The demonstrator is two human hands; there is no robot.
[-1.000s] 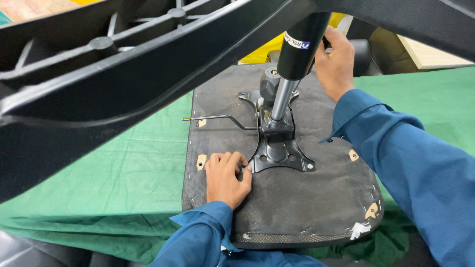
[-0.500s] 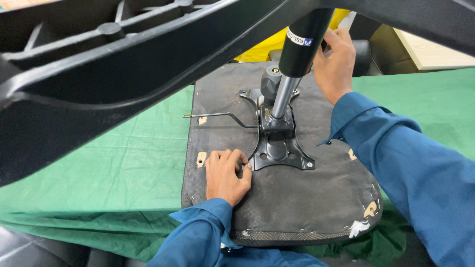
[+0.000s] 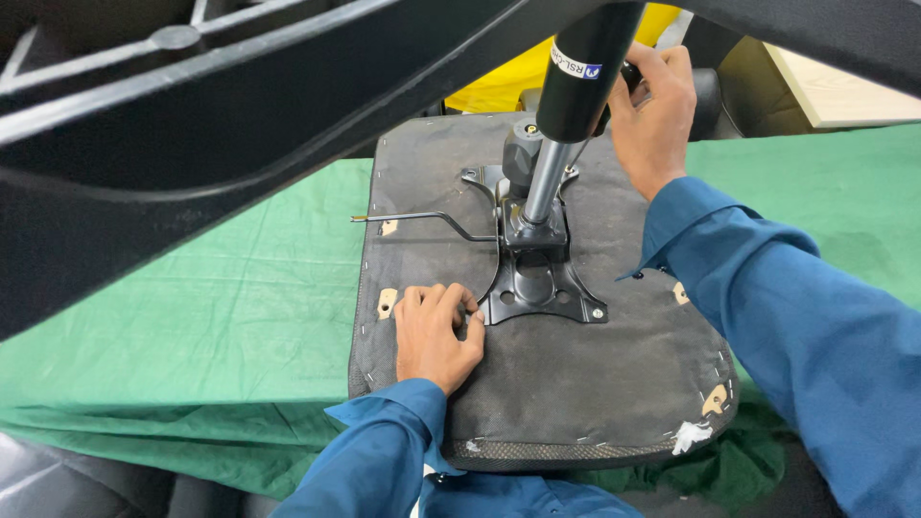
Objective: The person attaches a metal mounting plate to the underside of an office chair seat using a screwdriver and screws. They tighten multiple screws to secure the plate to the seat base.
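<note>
An upturned office chair seat (image 3: pixel 576 384), covered in dark fabric, lies on a green cloth (image 3: pixel 221 317). A black metal mechanism plate (image 3: pixel 537 283) is fixed at its middle, and a gas lift cylinder (image 3: pixel 566 115) stands in it, leaning toward the camera. My right hand (image 3: pixel 652 110) grips the black upper part of the cylinder. Resting on the seat fabric, my left hand (image 3: pixel 436 331) has its curled fingers touching the plate's left corner. A thin lever rod (image 3: pixel 413 221) sticks out to the left of the plate.
A black plastic star base (image 3: pixel 240 125) fills the top and left of the view, very close to the camera. Something yellow (image 3: pixel 499 82) lies behind the seat. A pale wooden surface (image 3: pixel 844 86) shows at the far right.
Almost nothing has changed: both hands stay where they were, and the view has shifted slightly.
</note>
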